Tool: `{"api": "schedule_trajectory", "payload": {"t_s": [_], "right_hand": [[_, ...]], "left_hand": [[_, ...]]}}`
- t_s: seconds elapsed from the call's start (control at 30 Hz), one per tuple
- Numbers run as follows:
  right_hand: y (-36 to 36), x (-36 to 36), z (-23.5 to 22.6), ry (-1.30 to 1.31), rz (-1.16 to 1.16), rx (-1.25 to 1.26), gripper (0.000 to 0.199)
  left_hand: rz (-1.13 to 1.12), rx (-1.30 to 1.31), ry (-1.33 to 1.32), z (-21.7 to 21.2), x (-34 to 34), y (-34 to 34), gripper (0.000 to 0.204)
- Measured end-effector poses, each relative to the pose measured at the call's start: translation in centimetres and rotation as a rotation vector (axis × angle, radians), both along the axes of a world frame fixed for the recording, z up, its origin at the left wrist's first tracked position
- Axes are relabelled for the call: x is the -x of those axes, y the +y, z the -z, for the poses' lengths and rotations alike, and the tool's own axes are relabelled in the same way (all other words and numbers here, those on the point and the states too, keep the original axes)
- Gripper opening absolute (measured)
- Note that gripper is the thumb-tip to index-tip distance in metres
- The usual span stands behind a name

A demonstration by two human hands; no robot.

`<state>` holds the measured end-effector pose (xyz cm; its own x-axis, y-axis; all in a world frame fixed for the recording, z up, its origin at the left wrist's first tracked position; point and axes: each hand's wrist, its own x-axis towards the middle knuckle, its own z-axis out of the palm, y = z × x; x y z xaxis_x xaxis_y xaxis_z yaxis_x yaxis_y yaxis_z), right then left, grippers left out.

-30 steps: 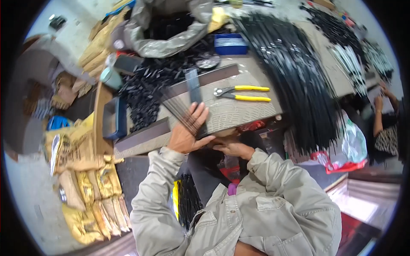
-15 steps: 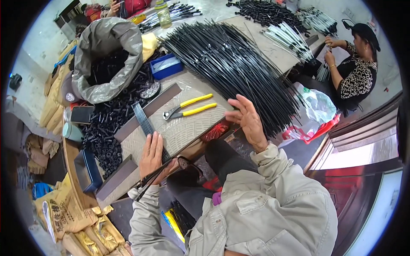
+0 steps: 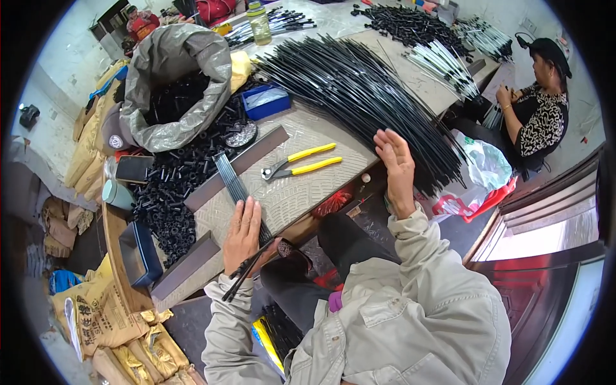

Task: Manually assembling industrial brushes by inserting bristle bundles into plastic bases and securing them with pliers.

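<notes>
My left hand lies flat on a small bundle of thin black rods on the worn bench top, pinning it; the rods' near ends stick out past the bench edge under my palm. My right hand is raised with fingers apart against the near ends of a big heap of long black rods that fans across the bench. It grips nothing that I can see. Yellow-handled pliers lie between my hands.
A grey sack of small black tube pieces stands at the back left, with more pieces spilled beside it. Two grey metal bars, a blue tray and a dark blue box are nearby. Another person sits at right.
My right hand left the bundle and reached right to the big rod heap. My left hand kept pressing the small bundle down. The view swung toward the right.
</notes>
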<state>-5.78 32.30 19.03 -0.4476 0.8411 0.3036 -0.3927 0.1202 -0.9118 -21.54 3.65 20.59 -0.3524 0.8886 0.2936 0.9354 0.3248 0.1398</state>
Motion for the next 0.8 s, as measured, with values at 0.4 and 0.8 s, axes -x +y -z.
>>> {"api": "schedule_trajectory", "payload": {"t_s": [0.4,0.8], "right_hand": [[-1.7,12.1,-2.2,-0.723,0.515,-1.002,0.064],[6.3,12.8,-0.9,-1.026,0.594,-1.511,0.067]], "left_hand": [[0.002,-0.059,0.051,0.7,0.6,-0.6,0.08],[-0.002,-0.036,-0.031,-0.1,0.4,-0.2,0.08]]}}
